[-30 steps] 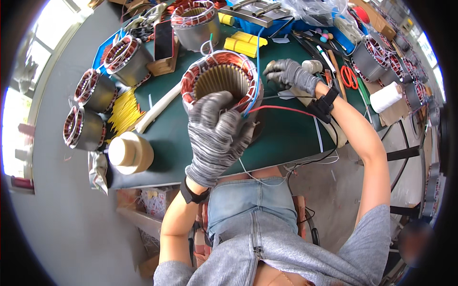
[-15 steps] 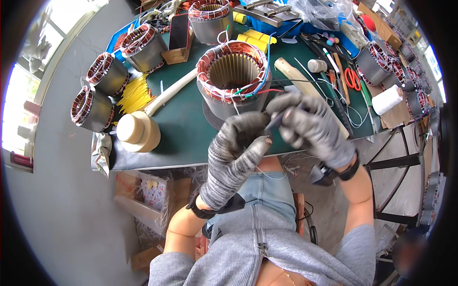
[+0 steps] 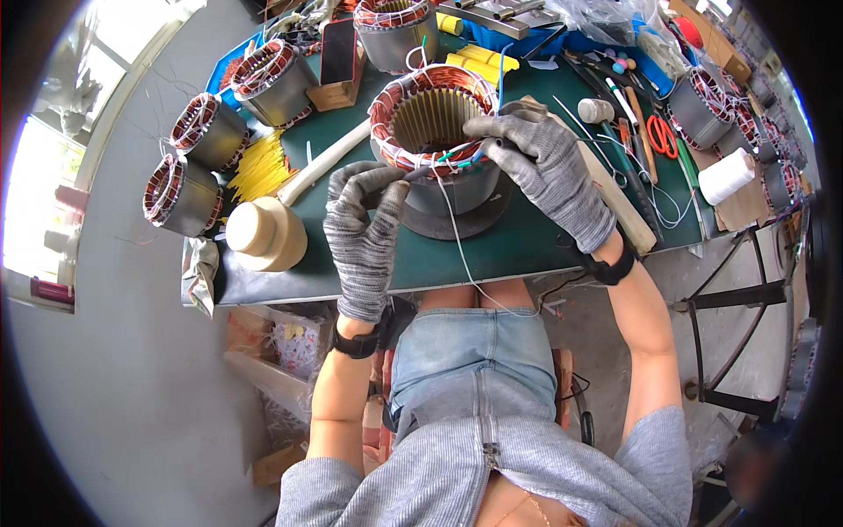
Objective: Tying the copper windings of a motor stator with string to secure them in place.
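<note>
A motor stator (image 3: 448,189) with copper windings and white lacing stands upright on a dark round base (image 3: 479,230) before me. My left hand (image 3: 362,233), in a grey striped knit glove, pinches a short dark piece (image 3: 420,174) against the stator's near left rim. At the near right rim my right hand (image 3: 546,162), gloved alike, has its fingers closed at the lead wires; their tips partly hide what they pinch. Green and blue sleeved leads (image 3: 458,156) lie along the rim between the hands. A white cord (image 3: 458,237) hangs from the stator over the table edge.
Other stators (image 3: 184,195) stand at the left, back and right. A cream wooden mallet (image 3: 268,235), yellow strips (image 3: 261,167), a wooden bat (image 3: 615,198), red-handled scissors (image 3: 660,139) and a white thread spool (image 3: 726,180) lie on the green table (image 3: 342,272).
My hands were together in front of the stator; they have moved apart and forward to its rim, left hand to the left side, right hand to the right. The white cord now hangs plainly visible.
</note>
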The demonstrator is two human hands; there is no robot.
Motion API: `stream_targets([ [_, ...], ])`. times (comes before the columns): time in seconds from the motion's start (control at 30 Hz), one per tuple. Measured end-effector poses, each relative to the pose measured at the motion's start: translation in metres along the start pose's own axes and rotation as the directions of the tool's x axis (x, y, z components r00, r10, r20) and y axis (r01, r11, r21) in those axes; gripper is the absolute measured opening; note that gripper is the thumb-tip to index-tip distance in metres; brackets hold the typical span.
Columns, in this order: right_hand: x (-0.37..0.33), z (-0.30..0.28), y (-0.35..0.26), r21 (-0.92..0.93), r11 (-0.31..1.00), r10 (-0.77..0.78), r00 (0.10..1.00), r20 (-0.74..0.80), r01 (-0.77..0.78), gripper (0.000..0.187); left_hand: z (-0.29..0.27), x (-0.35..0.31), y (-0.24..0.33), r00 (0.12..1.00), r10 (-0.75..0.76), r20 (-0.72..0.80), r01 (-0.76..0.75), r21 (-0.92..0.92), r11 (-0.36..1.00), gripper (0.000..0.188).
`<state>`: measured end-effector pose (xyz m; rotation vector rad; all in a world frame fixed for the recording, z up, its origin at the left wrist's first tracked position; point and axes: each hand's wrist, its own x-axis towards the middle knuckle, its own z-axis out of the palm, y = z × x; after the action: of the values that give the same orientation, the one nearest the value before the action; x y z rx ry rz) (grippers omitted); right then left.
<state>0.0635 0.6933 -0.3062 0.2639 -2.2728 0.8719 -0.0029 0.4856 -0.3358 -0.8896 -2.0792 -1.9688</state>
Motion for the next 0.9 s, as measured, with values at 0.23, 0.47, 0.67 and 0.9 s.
stream_targets([
  [0.23,0.003,-0.002,0.002,0.031,0.997,0.065,0.994,0.084,-0.068,0.015,0.009,0.003,-0.002,0.987,-0.155,0.037,0.159,-0.243,0.957,0.013],
  [0.47,0.002,0.004,0.004,-0.008,0.999,0.045,0.999,0.02,-0.045,0.015,0.017,0.002,-0.001,1.0,-0.025,0.01,0.026,-0.094,0.995,0.011],
  [0.67,-0.002,0.011,0.009,-0.008,1.0,0.022,0.999,-0.038,-0.022,0.017,0.028,0.004,0.012,0.99,-0.127,-0.069,0.116,-0.14,0.983,0.008],
  [0.9,-0.003,0.016,0.012,-0.048,0.997,-0.057,0.995,-0.077,0.053,0.018,0.041,0.009,-0.003,0.969,0.223,-0.107,-0.184,0.291,0.939,0.012],
])
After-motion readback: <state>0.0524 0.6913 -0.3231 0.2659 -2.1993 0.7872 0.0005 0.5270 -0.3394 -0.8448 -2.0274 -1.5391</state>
